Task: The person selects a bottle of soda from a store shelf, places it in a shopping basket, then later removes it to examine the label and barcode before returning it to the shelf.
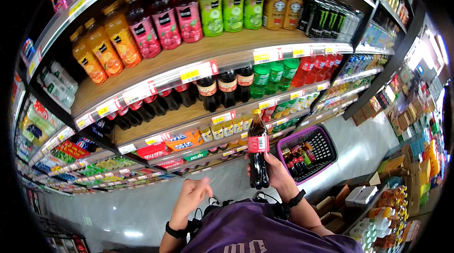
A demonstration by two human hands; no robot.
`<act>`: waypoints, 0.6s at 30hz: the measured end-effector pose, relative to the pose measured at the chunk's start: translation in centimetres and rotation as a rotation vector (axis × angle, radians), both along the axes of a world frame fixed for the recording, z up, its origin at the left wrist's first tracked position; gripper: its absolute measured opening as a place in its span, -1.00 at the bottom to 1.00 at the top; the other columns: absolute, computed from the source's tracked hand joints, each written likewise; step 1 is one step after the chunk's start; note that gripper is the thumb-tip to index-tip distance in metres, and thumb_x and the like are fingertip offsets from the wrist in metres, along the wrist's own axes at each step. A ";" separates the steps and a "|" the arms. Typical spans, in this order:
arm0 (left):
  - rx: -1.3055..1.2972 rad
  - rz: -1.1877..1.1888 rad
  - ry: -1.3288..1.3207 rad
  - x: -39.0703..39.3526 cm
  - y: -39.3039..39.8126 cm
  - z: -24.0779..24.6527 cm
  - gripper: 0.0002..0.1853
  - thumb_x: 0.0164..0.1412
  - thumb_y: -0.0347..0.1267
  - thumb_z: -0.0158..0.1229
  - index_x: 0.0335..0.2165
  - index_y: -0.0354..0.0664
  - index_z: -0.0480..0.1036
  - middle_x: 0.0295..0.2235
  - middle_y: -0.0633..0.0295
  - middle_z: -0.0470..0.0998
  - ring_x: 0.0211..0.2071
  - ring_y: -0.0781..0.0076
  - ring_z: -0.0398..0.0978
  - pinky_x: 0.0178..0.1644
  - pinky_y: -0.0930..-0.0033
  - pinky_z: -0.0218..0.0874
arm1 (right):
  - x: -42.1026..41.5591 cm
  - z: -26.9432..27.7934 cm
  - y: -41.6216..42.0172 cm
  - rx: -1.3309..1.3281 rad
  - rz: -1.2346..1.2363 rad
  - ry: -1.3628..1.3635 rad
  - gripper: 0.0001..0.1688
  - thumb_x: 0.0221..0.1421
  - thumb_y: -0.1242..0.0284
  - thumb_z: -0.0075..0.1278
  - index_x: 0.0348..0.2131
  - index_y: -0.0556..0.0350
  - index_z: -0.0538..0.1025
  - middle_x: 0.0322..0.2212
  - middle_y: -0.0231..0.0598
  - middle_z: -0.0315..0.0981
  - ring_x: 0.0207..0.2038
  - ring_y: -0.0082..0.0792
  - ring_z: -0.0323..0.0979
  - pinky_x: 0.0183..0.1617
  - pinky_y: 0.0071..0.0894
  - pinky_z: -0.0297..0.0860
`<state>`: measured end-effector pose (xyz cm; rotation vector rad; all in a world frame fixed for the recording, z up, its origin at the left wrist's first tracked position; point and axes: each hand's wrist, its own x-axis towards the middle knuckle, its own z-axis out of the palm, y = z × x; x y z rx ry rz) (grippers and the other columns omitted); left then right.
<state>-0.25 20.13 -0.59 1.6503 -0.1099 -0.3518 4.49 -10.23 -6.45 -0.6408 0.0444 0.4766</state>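
Note:
My right hand grips the lower half of a dark cola bottle from its right side. The bottle stands almost upright in front of my torso; it has a yellow cap and a red label bearing a barcode. My left hand hovers to the left of the bottle, apart from it. Its fingers are curled in and nothing shows in them. Just beyond my right hand, a purple-rimmed black shopping basket stands on the floor with several bottles and packages inside.
A drinks shelf spans the view ahead, with juice bottles above and cola bottles on the tier below. Cartons and bottled drinks are stacked at the right. The grey tiled floor is shiny.

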 end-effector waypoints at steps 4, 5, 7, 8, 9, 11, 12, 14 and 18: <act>-0.022 0.006 -0.042 0.9 -0.2 -1.2 -0.20 0.47 0.10 -0.27 -0.72 -0.26 0.37 -0.78 0.42 0.17 -0.71 0.64 0.03 -0.55 0.41 -0.22 | -1.1 0.2 -1.2 -0.031 -0.046 -0.077 -0.32 0.24 0.11 0.11 0.13 0.23 0.37 -0.04 -0.09 0.52 -0.15 -0.19 0.59 -0.08 -0.15 0.57; -0.044 -0.009 -0.067 1.1 -0.2 -1.4 -0.21 0.46 0.11 -0.26 -0.72 -0.25 0.35 -0.78 0.42 0.18 -0.70 0.63 0.04 -0.55 0.41 -0.21 | -1.5 0.1 -1.4 -0.045 -0.058 -0.092 -0.32 0.23 0.12 0.12 0.13 0.24 0.36 -0.03 -0.09 0.52 -0.14 -0.19 0.59 -0.07 -0.15 0.57; -0.068 -0.045 -0.131 1.5 -0.6 -1.1 -0.25 0.44 0.11 -0.22 -0.62 -0.29 0.41 -0.68 0.39 0.27 -0.61 0.57 0.17 -0.51 0.42 -0.10 | -2.2 0.3 -1.5 -0.084 -0.079 -0.090 -0.28 0.19 0.13 0.18 0.13 0.24 0.34 -0.04 -0.07 0.52 -0.14 -0.17 0.59 -0.08 -0.14 0.57; -0.080 -0.048 -0.191 1.8 -1.6 -0.7 -0.27 0.44 0.10 -0.21 -0.59 -0.30 0.43 -0.65 0.38 0.30 -0.58 0.56 0.19 -0.49 0.43 -0.06 | -2.6 0.3 -1.4 -0.100 -0.097 -0.085 -0.27 0.18 0.14 0.19 0.14 0.24 0.34 -0.04 -0.06 0.52 -0.14 -0.17 0.59 -0.08 -0.14 0.57; -0.089 -0.054 -0.259 2.3 -2.0 -0.3 -0.28 0.44 0.09 -0.21 -0.56 -0.31 0.45 -0.61 0.37 0.33 -0.56 0.55 0.22 -0.48 0.44 -0.02 | -2.7 0.4 -1.4 -0.114 -0.118 -0.087 -0.26 0.17 0.15 0.20 0.14 0.24 0.34 -0.05 -0.06 0.52 -0.14 -0.16 0.59 -0.08 -0.14 0.57; -0.053 -0.147 -0.280 3.1 -2.0 -0.6 -0.53 0.40 -0.12 0.05 -0.45 -0.33 0.49 -0.54 0.36 0.41 -0.49 0.60 0.30 -0.41 0.49 0.11 | -3.3 0.6 -1.2 -0.089 -0.126 -0.058 -0.26 0.15 0.17 0.22 0.14 0.25 0.33 -0.03 -0.04 0.51 -0.13 -0.15 0.59 -0.06 -0.11 0.57; 0.005 -0.152 -0.272 3.3 -2.8 0.0 -0.61 0.38 -0.18 0.11 -0.44 -0.33 0.49 -0.54 0.36 0.43 -0.49 0.62 0.30 -0.40 0.50 0.13 | -3.5 0.8 -1.2 -0.093 -0.129 -0.040 -0.26 0.15 0.17 0.22 0.14 0.25 0.33 -0.02 -0.03 0.50 -0.13 -0.15 0.58 -0.06 -0.10 0.56; 0.079 -0.183 -0.234 3.5 -4.1 0.3 -0.80 0.28 -0.36 0.26 -0.35 -0.31 0.52 -0.52 0.36 0.45 -0.48 0.67 0.32 -0.38 0.50 0.19 | -3.8 1.1 -1.0 -0.094 -0.139 -0.029 -0.24 0.15 0.16 0.22 0.14 0.26 0.33 -0.01 -0.03 0.50 -0.13 -0.14 0.59 -0.05 -0.08 0.56; 0.100 -0.305 -0.171 3.7 -4.9 0.4 -0.77 0.30 -0.30 0.24 -0.29 -0.29 0.54 -0.51 0.31 0.51 -0.49 0.60 0.36 -0.37 0.46 0.23 | -4.0 1.8 -0.9 -0.017 -0.106 0.011 -0.20 0.14 0.15 0.23 0.17 0.28 0.32 0.01 -0.03 0.48 -0.09 -0.11 0.57 0.00 -0.04 0.55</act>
